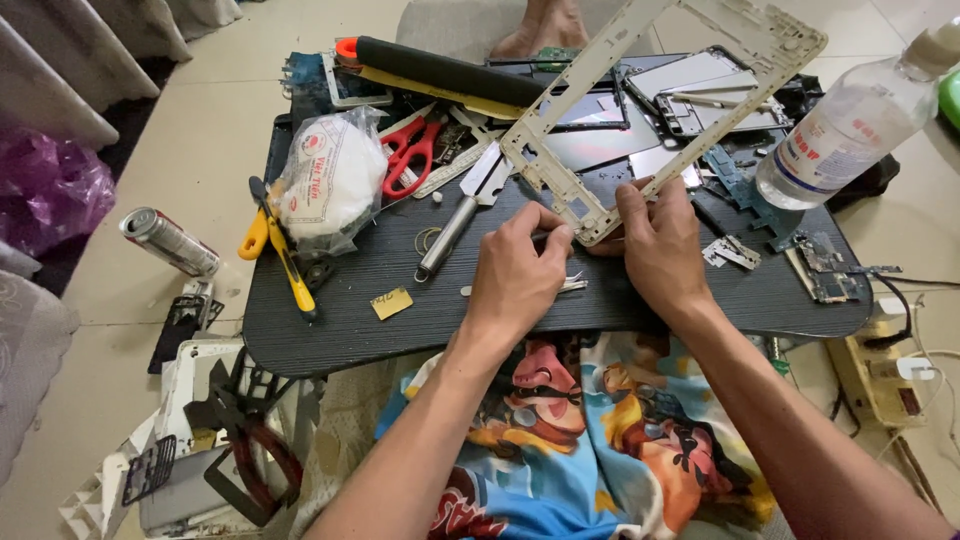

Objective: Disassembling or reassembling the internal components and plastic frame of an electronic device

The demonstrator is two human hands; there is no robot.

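1. Floor [215, 150] of pale tile; I sit over a low dark tray table [400, 310], purple bag [45, 190] far left, curtain folds above it.
2. Drink can [168, 241] lies on its side on the floor left of the table.
3. White plastic bag [328, 180] with a round red-and-blue label sits on the table's left; red scissors [412, 157] just right of it.
4. My left hand [518, 275] is pinched shut, thumb to fingertips, on something thin I can't make out, at the frame's near corner.
5. My right hand [655, 240] grips the cream device frame [660, 95], fingers curled over its lower edge; frame tilts up off the table centre.
6. Clear bottle [850, 125], white label, far right, contents unclear.
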